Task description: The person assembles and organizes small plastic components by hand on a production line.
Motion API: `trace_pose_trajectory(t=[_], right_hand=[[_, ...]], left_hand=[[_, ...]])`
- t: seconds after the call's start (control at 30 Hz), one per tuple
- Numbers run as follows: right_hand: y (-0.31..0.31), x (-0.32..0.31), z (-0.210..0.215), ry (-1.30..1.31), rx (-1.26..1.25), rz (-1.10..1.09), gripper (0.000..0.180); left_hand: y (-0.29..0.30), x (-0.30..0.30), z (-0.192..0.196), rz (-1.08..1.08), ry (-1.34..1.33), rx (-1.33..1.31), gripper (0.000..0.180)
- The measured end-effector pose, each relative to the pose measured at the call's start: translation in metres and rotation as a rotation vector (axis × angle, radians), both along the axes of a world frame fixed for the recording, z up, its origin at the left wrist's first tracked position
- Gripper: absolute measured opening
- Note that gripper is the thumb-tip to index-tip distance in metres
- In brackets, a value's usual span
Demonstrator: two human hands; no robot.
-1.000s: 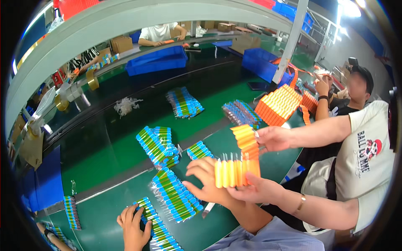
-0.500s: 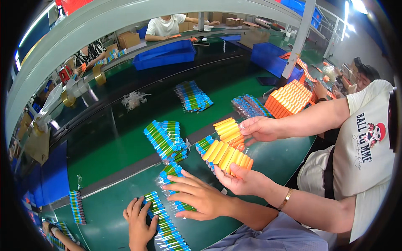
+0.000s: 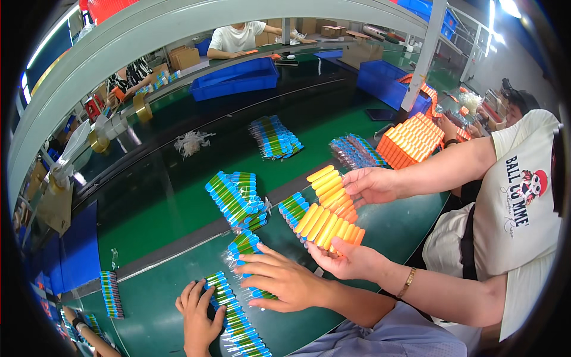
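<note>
My left hand lies flat, fingers spread, on a long clear-wrapped pack of blue-capped green sticks at the near edge of the green belt. My right hand, out of a grey-blue sleeve, rests open-fingered over another such pack. Just right of it, a co-worker in a white T-shirt holds two rows of yellow-orange sticks low over the belt: one hand with a bracelet under the near row, the other at the far row.
More blue-green packs lie on the belt, and one at the left edge. An orange block of sticks sits at right. Blue bins stand behind. Other workers sit across and at far right.
My right hand left the yellow-orange rows and came down-left onto the blue-green pack. The co-worker lowered and tilted the yellow-orange rows toward the belt. My left hand barely moved.
</note>
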State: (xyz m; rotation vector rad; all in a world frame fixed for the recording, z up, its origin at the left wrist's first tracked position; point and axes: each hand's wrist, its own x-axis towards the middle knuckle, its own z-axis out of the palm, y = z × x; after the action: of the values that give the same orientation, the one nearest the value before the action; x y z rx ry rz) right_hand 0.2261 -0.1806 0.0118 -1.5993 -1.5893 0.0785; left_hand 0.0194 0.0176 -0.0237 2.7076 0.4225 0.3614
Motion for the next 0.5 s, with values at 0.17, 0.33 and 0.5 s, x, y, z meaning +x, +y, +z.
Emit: trace_pose_trajectory(t=[0.17, 0.33, 0.5], right_hand=[[0.0007, -0.0014, -0.0027, -0.004, -0.011, 0.009, 0.03], [0.0011, -0.0033, -0.0048, -0.009, -0.006, -0.001, 0.029], [0.0011, -0.0029, -0.0036, -0.009, 0.027, -0.014, 0.028]], left_hand=[[-0.0004, 0.0012, 0.0014, -0.002, 0.004, -0.003, 0.056], [-0.0003, 0.0004, 0.0006, 0.001, 0.002, -0.009, 0.055], [-0.0013, 0.0011, 0.0022, -0.003, -0.002, -0.013, 0.055]])
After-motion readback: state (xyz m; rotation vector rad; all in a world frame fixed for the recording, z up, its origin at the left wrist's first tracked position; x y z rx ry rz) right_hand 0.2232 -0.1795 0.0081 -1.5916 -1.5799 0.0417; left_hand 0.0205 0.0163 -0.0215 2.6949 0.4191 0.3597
